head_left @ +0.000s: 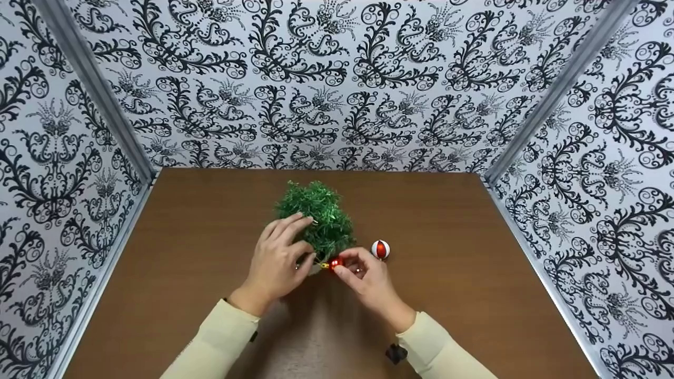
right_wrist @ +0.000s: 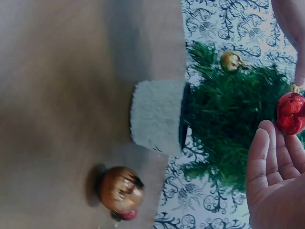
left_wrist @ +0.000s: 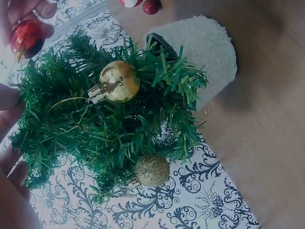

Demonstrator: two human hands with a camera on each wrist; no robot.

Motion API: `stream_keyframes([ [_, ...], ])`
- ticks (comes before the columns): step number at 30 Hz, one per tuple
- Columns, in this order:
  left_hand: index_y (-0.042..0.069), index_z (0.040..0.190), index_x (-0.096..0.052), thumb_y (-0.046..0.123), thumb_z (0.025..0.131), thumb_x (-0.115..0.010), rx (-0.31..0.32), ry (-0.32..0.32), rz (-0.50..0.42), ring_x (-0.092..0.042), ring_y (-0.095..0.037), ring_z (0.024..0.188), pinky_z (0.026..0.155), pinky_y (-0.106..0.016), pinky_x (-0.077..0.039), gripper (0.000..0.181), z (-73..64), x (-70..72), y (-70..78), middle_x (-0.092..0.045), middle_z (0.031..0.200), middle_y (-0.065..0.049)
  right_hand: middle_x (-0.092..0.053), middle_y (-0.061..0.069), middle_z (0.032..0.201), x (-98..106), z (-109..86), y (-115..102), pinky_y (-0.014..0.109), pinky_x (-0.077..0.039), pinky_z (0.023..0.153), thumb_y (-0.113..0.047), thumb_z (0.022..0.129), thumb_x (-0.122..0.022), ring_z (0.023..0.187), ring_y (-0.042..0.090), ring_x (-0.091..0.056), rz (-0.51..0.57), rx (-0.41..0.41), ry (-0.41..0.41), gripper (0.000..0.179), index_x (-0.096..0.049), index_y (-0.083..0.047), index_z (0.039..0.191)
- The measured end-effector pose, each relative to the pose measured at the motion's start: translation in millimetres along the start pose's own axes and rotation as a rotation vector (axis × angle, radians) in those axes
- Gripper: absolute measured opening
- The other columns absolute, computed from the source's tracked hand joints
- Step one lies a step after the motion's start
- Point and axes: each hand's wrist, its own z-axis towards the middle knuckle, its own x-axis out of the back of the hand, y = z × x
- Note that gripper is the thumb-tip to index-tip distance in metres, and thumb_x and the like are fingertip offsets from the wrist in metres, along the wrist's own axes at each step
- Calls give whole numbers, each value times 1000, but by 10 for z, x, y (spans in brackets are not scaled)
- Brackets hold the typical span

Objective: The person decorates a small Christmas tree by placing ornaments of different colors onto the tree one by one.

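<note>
With pale sleeves (head_left: 210, 342) nearest us, look at that right hand (head_left: 371, 279), thumb and fingers pinching a shiny red bauble (head_left: 336, 263) just in front of the tree! Left hand (head_left: 276, 260): thumb and forefinger bent close together by the gold cap, gripping its loop or not, I can't tell. Beyond, a striped ball (head_left: 380, 249) on the desk (head_left: 447, 221), then the green tree (head_left: 318, 210), then patterned wall (head_left: 310, 58).

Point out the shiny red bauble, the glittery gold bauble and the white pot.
Shiny red bauble (right_wrist: 290, 114), right wrist view: its glossy side.
Glittery gold bauble (left_wrist: 152, 170), left wrist view: its rounded middle.
White pot (right_wrist: 158, 116), right wrist view: its textured side wall.
</note>
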Motion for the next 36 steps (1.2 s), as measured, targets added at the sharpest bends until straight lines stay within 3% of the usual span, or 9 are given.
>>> stream_keyframes([
  [7, 14, 70, -75, 21, 77, -80, 12, 0, 39, -48, -31, 133, 108, -48, -33, 11, 14, 2, 27, -58, 138, -12, -68, 15, 95, -84, 3, 211, 38, -56, 72, -4, 92, -68, 84, 32, -67, 18, 10, -53, 23, -63, 8, 112],
  [13, 14, 68, -74, 20, 77, -79, 25, -20, 38, -47, -32, 134, 109, -47, -32, 12, 45, -15, 49, -57, 139, -11, -69, 7, 102, -112, 2, 451, 35, -57, 70, -12, 92, -71, 85, 22, -68, -67, 30, -34, 24, -65, -3, 113],
  [23, 16, 67, -71, 20, 75, -78, 65, -18, 27, -48, -31, 132, 108, -49, -34, 11, 57, -16, 30, -58, 138, -10, -64, -8, 91, -161, 148, 269, 22, -52, 62, -25, 90, -75, 71, 4, -59, -334, 339, 55, 16, -73, -15, 102],
  [28, 16, 69, -72, 21, 75, -80, 77, -23, 13, -49, -32, 132, 107, -50, -34, 12, 58, -27, 29, -59, 138, -10, -64, -10, 86, -209, 206, 213, 18, -50, 59, -24, 88, -77, 66, 0, -57, -448, 352, 95, 14, -76, -15, 98],
  [36, 17, 70, -74, 21, 78, -80, 104, -49, -8, -47, -30, 133, 109, -47, -33, 11, 77, -39, 34, -58, 139, -8, -62, -14, 79, -236, 270, 175, 19, -47, 55, -21, 87, -77, 62, 1, -54, -419, 329, 130, 5, -77, -16, 88],
])
